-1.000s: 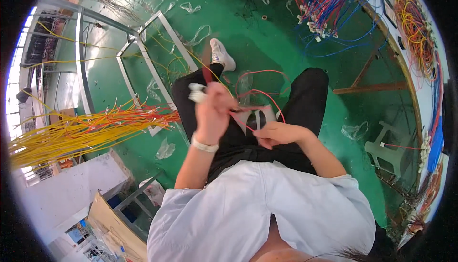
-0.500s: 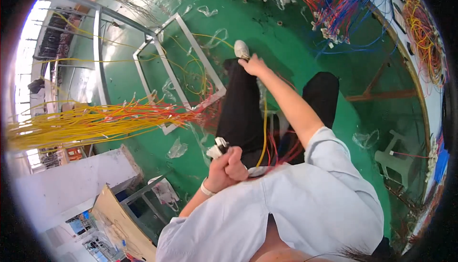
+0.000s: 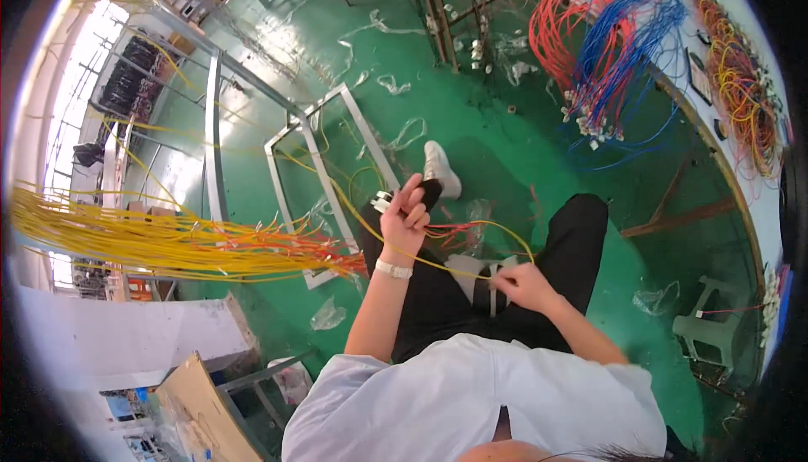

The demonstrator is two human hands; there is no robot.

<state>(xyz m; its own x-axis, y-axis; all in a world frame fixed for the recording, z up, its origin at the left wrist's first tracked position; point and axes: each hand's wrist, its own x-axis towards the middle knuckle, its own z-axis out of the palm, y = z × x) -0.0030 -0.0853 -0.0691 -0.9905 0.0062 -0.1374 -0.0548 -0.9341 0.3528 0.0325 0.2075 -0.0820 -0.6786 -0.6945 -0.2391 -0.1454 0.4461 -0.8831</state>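
My left hand (image 3: 405,225) is raised over my left knee, its fingers curled around a small bunch of white connectors (image 3: 382,202) that stick out on the thumb side. Above my lap, my right hand (image 3: 528,287) pinches a yellow wire (image 3: 425,262). That wire stretches leftward below the left hand toward the metal frame. Some red wires (image 3: 450,230) trail to the right of the left hand. To the left lies a thick bundle of yellow wires (image 3: 151,239) with orange-red wires at its near end, reaching close to my left knee.
A grey metal frame (image 3: 318,167) stands ahead on the left. Red wires (image 3: 555,24) and blue wires (image 3: 619,41) hang off a curved table (image 3: 703,138) at right. A green stool (image 3: 711,327) and scraps of clear plastic (image 3: 328,315) are on the green floor.
My right hand has come back from near my left foot to above my lap with the yellow wire. My left hand has moved forward from my waist, still holding the connectors.
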